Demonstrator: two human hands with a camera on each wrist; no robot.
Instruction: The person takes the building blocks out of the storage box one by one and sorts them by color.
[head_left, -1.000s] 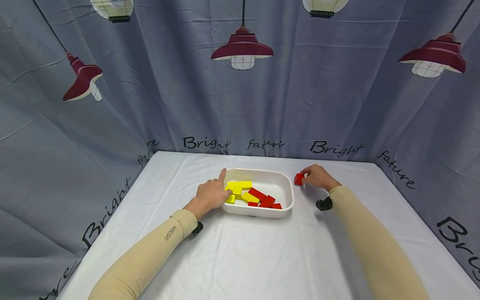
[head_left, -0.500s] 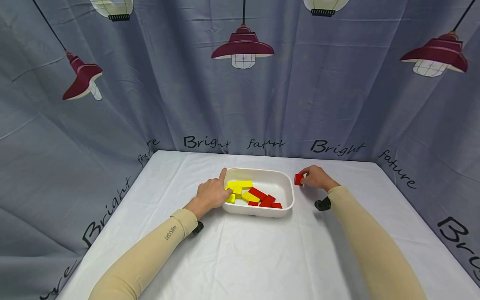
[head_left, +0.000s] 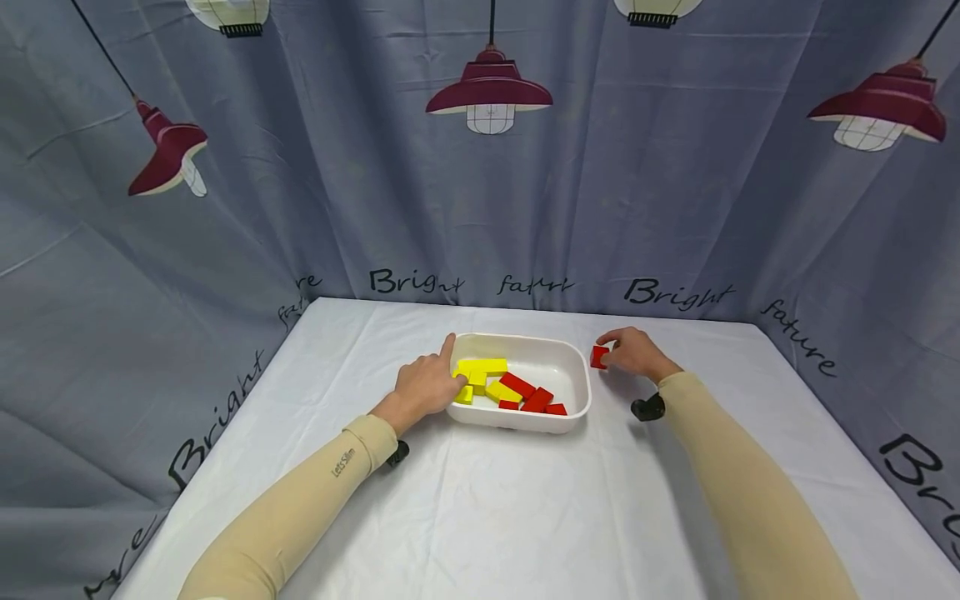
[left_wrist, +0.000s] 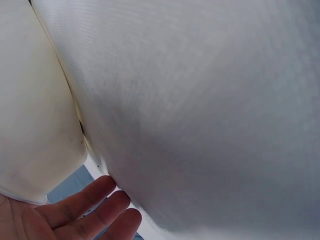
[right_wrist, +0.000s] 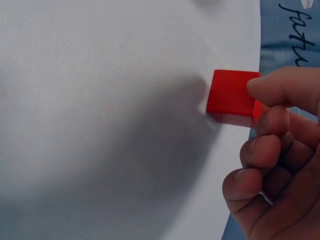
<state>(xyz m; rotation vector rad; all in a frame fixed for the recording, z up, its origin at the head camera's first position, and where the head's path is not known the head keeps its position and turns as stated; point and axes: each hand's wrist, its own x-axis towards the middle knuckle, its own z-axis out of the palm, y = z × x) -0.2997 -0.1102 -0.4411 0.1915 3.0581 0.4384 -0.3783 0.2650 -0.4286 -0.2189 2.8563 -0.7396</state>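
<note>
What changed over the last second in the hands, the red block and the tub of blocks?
Almost nothing changed. The right hand still pinches the red block on the tablecloth beside the white tub, and its grip is unchanged. The left hand still rests at the tub's left rim, by the yellow blocks. Only the camera view shifted slightly.

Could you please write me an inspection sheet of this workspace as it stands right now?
Surface: table under a white cloth, creased.
Job's things: white tray holding yellow blocks and red blocks; one red block on the cloth, right of the tray.
Clutter: nothing seen.
Hands: left hand rests on the tray's left rim, fingers relaxed; right hand pinches the lone red block.
Cables: nothing seen.
Surroundings: grey curtain printed with lamps and lettering.
</note>
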